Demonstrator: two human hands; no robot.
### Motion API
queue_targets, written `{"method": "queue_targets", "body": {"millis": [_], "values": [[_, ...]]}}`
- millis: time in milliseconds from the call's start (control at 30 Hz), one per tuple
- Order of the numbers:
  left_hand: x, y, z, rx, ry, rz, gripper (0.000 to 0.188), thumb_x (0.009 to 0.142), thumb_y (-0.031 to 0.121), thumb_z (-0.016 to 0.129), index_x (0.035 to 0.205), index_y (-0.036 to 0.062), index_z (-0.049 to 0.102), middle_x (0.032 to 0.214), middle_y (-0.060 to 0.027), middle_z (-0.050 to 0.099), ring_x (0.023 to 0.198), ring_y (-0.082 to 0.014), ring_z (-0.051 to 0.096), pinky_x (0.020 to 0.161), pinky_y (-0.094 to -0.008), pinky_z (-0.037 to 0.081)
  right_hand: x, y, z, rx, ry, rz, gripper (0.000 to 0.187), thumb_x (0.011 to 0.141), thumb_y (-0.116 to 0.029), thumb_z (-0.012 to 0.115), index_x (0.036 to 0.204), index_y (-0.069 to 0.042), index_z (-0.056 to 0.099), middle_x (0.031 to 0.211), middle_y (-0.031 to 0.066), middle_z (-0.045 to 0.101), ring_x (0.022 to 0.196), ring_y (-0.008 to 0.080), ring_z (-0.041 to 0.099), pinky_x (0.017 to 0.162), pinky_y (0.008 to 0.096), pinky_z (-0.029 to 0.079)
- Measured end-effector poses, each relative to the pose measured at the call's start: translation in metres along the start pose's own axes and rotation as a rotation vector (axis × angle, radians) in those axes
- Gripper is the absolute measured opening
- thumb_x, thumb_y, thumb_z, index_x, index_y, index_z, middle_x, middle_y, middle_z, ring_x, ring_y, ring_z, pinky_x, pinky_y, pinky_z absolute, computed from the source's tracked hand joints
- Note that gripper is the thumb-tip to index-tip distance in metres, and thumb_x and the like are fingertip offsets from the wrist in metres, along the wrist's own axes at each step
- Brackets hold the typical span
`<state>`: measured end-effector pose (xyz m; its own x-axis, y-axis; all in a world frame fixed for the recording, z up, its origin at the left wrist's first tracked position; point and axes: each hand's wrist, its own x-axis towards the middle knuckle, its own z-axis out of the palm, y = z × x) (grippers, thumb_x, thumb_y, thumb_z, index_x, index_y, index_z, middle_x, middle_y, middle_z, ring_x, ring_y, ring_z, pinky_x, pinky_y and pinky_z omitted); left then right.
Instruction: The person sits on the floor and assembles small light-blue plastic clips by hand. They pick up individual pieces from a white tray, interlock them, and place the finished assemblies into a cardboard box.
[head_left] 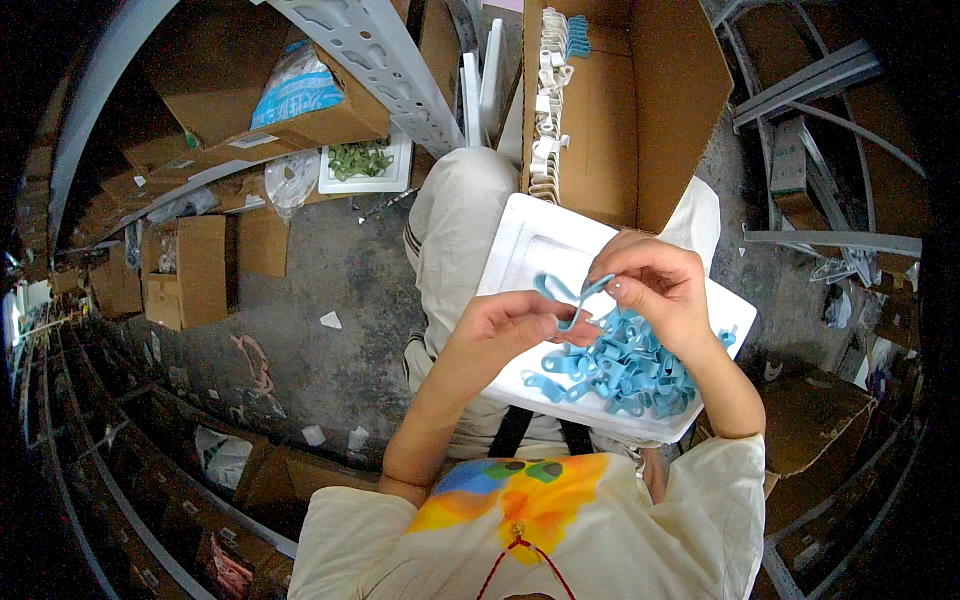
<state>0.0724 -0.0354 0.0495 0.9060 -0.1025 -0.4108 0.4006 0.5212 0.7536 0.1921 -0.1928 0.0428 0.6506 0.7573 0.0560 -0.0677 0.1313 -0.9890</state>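
**Status: Light-blue strip held between both hands above the white tray**

Through the head view I look down on two bare hands. The left hand (pixel 515 325) closes thumb and fingers on the lower part of a thin, curved, light-blue, plastic-looking strip (pixel 596 289). The right hand (pixel 655 290) pinches the strip's upper right end between thumb and forefinger. I cannot tell whether it is one piece or several joined.

The strip is located above a shallow, rectangular, white foam-like tray (pixel 520 240), which sits tilted across the lap. A loose heap of small light-blue pieces with holed ends (pixel 645 370) occupies the tray's near right part, below the hands.

Beyond the tray I observe an open brown cardboard box (pixel 680 110). A row of small white pieces (pixel 548 100) lines its left edge; blue pieces (pixel 578 35) adjoin the row's far end. At left, another white tray (pixel 398 165) holds green pieces (pixel 358 160).
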Motion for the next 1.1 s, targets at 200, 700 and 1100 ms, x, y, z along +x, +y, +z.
{"method": "queue_targets", "body": {"millis": [200,700,1100], "values": [[0.0,-0.006,0.0,-0.008,-0.068,0.027,0.035,0.078,0.025,0.056,0.096,-0.0054,0.055,0.086,-0.0163,0.061,0.081,-0.0223,0.06,0.079,-0.0317,0.044,-0.002,-0.004,0.001,0.009,-0.081,0.077,0.011,0.075,-0.002,0.059,0.086,-0.001,0.061,0.084,0.0062,0.059,0.076,0.0111,0.055,0.059,0.0202,0.043],[0.003,-0.01,0.0,-0.009,-0.063,0.097,0.039,0.081,0.031,0.053,0.099,-0.0029,0.05,0.081,-0.014,0.062,0.077,-0.0216,0.061,0.076,-0.0309,0.045,-0.004,-0.006,-0.002,0.054,-0.268,0.032,0.012,0.074,-0.002,0.059,0.086,0.0,0.059,0.085,0.0074,0.056,0.074,0.0122,0.053,0.053,0.0205,0.046],[0.005,-0.014,-0.001,-0.007,-0.049,0.098,0.043,0.083,0.036,0.048,0.099,-0.0043,0.05,0.084,-0.0122,0.06,0.075,-0.0237,0.061,0.077,-0.0346,0.046,-0.003,-0.011,-0.004,-0.341,-0.243,-0.193,0.012,0.065,-0.006,0.067,0.075,-0.003,0.061,0.079,0.0061,0.058,0.071,0.0156,0.055,0.054,0.0226,0.042]]}}
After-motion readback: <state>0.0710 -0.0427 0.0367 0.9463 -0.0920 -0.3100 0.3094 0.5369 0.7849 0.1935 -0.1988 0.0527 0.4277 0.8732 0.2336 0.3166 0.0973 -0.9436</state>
